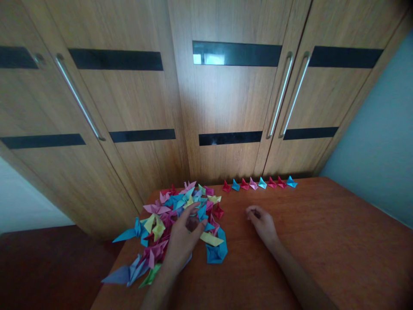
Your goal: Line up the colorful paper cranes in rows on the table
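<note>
A heap of folded paper origami (166,215) in pink, blue, yellow, red and green covers the left part of the table. My left hand (185,232) is over this heap, thumb and index finger apart, with nothing clearly held between them; its other fingertips are partly hidden. A pale yellow folded strip (212,239) and a blue folded paper piece (215,254) lie just right of that hand. My right hand (263,224) rests on the table to the right of the heap, fingers curled in, and no paper shows in it.
Along the table's back edge stands a row of several small origami pieces (253,184) in red, blue and pink. A blue paper crane (130,233) and a lavender one (127,273) lie near the left edge of the brown table (322,232). Behind rises a wooden wardrobe (226,99).
</note>
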A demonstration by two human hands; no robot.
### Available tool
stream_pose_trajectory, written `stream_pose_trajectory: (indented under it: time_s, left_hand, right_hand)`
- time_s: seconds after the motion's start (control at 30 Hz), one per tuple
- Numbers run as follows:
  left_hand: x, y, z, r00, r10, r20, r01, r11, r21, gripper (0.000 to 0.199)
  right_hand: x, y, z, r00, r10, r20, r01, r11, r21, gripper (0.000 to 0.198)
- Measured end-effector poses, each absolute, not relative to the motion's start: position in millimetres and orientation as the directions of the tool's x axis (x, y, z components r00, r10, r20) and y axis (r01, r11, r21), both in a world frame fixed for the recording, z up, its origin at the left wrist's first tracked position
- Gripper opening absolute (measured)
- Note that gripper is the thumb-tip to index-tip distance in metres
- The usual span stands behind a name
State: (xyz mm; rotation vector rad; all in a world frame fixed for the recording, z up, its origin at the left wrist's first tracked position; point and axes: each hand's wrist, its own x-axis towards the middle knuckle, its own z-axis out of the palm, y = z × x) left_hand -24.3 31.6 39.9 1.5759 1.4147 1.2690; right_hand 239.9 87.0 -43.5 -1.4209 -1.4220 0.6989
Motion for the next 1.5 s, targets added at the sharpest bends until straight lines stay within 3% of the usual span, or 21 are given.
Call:
stream_pose_trajectory:
  time_s: [0.17, 0.4, 0.87, 1.07, 1.33, 1.5]
  left_hand:
    - [-5, 31, 32, -0.110, 0.990, 0.086, -0.014, -0.088, 0.996, 0.053]
    - [10, 30, 17, -0.068, 0.996, 0.065, -0.110, -0.072, 0.991, 0.048]
    - [24, 22, 12, -0.019, 0.993, 0.115, -0.002, -0.115, 0.993, 0.043]
    - [16, 22, 24, 0.024, 0.988, 0.154, 0.076, -0.155, 0.985, 0.020]
    - [11, 26, 22, 0.021, 0.985, 0.172, 0.227, -0.172, 0.958, 0.020]
    - [13, 26, 22, -0.002, 0.989, 0.145, 0.204, -0.141, 0.969, 0.022]
  right_hand:
    - [226, 70, -28, -0.022, 0.967, 0.255, 0.313, 0.249, -0.916, 0.030]
    - [192, 34, 6, -0.268, 0.904, 0.332, 0.249, 0.398, -0.883, 0.022]
    - [186, 34, 2, -0.216, 0.901, 0.376, 0.312, 0.429, -0.848, 0.014]
    - [189, 35, 2, -0.157, 0.912, 0.380, 0.314, 0.410, -0.856, 0.016]
    - [189, 38, 1, -0.236, 0.893, 0.382, 0.293, 0.440, -0.849, 0.012]
    - [191, 38, 3, -0.240, 0.894, 0.379, 0.305, 0.440, -0.845, 0.015]
